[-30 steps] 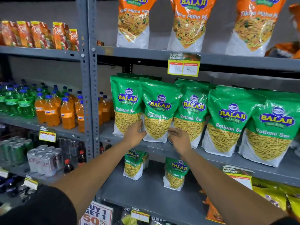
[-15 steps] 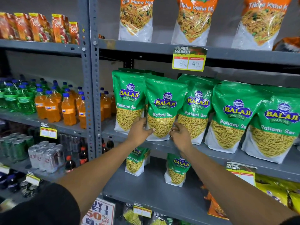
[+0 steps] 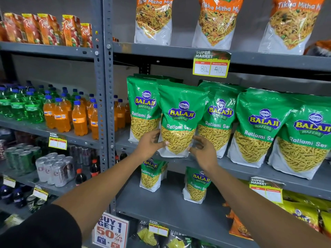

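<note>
A green Balaji Ratlami Sev bag (image 3: 179, 113) stands at the front of the middle shelf (image 3: 250, 170), overlapping the same green bags to its left (image 3: 141, 108) and right (image 3: 218, 122). My left hand (image 3: 150, 145) grips its lower left edge, with the thumb on the front and the fingers behind. My right hand (image 3: 204, 153) is at the lower right corner with loosely spread, blurred fingers. Whether they touch the bag is unclear.
More green bags (image 3: 259, 126) fill the shelf to the right. Orange Tikha Mitha Mix bags (image 3: 216, 20) stand above a price tag (image 3: 211, 64). Two small sev bags (image 3: 151, 176) sit on the lower shelf. Left of a grey upright (image 3: 105, 104) are orange soda bottles (image 3: 60, 117) and cans (image 3: 53, 167).
The view has shifted down and closer. My left thumb has come round onto the bag's front, and my right hand has loosened and drawn back a little from the bag's edge.
</note>
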A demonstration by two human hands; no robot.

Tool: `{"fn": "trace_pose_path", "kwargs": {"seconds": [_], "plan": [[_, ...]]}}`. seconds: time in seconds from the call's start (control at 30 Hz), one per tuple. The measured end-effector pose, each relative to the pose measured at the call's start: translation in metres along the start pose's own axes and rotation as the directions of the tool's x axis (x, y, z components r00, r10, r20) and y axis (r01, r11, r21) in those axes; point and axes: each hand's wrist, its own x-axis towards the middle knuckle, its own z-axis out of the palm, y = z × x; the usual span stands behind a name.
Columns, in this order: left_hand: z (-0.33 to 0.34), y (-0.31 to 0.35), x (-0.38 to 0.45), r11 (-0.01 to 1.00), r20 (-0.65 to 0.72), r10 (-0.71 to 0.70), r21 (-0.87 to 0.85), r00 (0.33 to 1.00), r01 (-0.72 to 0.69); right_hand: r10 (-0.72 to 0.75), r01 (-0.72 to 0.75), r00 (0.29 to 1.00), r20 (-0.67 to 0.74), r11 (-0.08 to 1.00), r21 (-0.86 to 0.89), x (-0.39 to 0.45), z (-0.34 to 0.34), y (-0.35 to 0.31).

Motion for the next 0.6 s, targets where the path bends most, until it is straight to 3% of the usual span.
{"fn": "trace_pose_path", "kwargs": {"seconds": [0.23, 0.43, 0.6], "plan": [[-0.02, 0.013, -0.015, 0.997, 0.049, -0.047, -0.059, 0.998, 0.05, -0.054, 0.044, 0.997, 0.052, 0.983, 0.18, -0.011, 0.001, 0.0], [-0.046, 0.02, -0.048, 0.986, 0.069, -0.066, -0.147, 0.995, 0.076, -0.023, -0.026, 0.99, 0.14, 0.941, 0.338, -0.036, 0.004, -0.008], [-0.07, 0.018, -0.089, 0.983, 0.095, -0.072, -0.164, 0.993, 0.087, -0.053, -0.008, 0.975, 0.218, 0.963, 0.27, -0.074, 0.02, -0.017]]}}
